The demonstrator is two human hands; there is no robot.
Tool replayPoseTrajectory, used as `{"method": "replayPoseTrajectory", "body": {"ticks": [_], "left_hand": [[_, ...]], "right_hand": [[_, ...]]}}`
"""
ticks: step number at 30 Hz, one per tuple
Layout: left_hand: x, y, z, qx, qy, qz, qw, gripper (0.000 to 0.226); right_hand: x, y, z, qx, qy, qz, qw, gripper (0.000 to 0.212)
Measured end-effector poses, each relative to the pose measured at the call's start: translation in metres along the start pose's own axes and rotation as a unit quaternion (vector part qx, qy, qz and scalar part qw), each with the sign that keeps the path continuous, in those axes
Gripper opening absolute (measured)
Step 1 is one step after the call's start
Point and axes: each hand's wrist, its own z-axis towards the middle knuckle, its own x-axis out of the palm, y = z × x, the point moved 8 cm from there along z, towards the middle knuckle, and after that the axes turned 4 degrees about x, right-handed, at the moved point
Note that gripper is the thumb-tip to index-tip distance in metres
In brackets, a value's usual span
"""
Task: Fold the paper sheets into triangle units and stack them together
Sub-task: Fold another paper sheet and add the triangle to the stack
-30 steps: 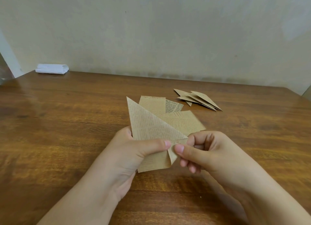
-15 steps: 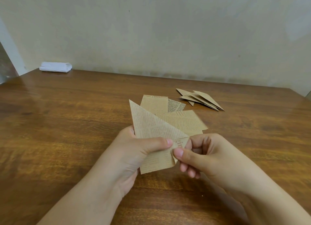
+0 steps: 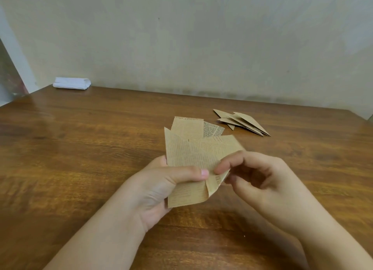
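Observation:
A tan printed paper sheet (image 3: 187,156) is held above the wooden table (image 3: 80,148), partly folded, its lower right edge curling. My left hand (image 3: 161,187) grips it from the left, thumb pressed across the front. My right hand (image 3: 256,179) pinches the sheet's right corner between thumb and fingers. Behind the held sheet, loose flat sheets (image 3: 189,126) lie on the table, partly hidden. A pile of folded triangle units (image 3: 244,122) lies further back to the right.
A folded white cloth (image 3: 71,83) sits at the table's far left corner, against the wall. The table's left edge runs near it, and the right edge shows at the far right.
The folded triangle flap has opened out: my right hand has pulled the sheet's right corner up and to the right, so the sheet looks wider. My left hand keeps its grip.

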Motion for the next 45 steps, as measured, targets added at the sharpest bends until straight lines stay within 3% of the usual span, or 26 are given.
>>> {"method": "replayPoseTrajectory", "body": {"ticks": [4, 7, 10, 12, 14, 16, 19, 25, 39, 45], "left_hand": [[0.0, -0.003, 0.003, 0.001, 0.035, 0.176, 0.984, 0.054], [0.0, 0.0, 0.005, -0.001, 0.034, 0.317, 0.948, 0.065], [0.003, -0.001, 0.004, 0.02, -0.002, 0.42, 0.907, 0.095], [0.008, -0.007, -0.001, 0.056, -0.041, 0.507, 0.859, 0.107], [0.015, -0.017, -0.013, 0.142, -0.083, 0.607, 0.777, 0.091], [0.025, -0.016, -0.028, 0.217, -0.091, 0.631, 0.739, 0.052], [0.027, 0.003, -0.039, 0.213, -0.08, 0.608, 0.761, 0.018], [0.015, 0.016, -0.036, 0.192, -0.099, 0.581, 0.785, 0.017], [0.02, 0.02, -0.039, 0.242, -0.107, 0.617, 0.741, 0.021], [0.014, 0.014, -0.042, 0.185, -0.081, 0.626, 0.753, 0.019]], "right_hand": [[0.008, -0.013, -0.001, 0.11, 0.109, 0.035, 0.987, 0.011], [0.021, -0.032, -0.01, 0.21, 0.181, -0.028, 0.96, 0.011], [0.028, -0.046, -0.024, 0.279, 0.165, -0.065, 0.944, 0.016], [0.025, -0.05, -0.03, 0.302, 0.12, -0.087, 0.942, 0.017], [0.023, -0.05, -0.031, 0.31, 0.091, -0.113, 0.939, 0.017], [0.023, -0.045, -0.03, 0.294, 0.076, -0.16, 0.939, 0.017], [0.028, -0.036, -0.032, 0.256, 0.053, -0.224, 0.939, 0.017], [0.024, -0.024, -0.044, 0.2, -0.007, -0.279, 0.939, 0.015], [0.031, -0.03, -0.052, 0.192, -0.034, -0.259, 0.946, 0.016], [0.028, -0.03, -0.052, 0.171, -0.053, -0.266, 0.947, 0.012]]}}
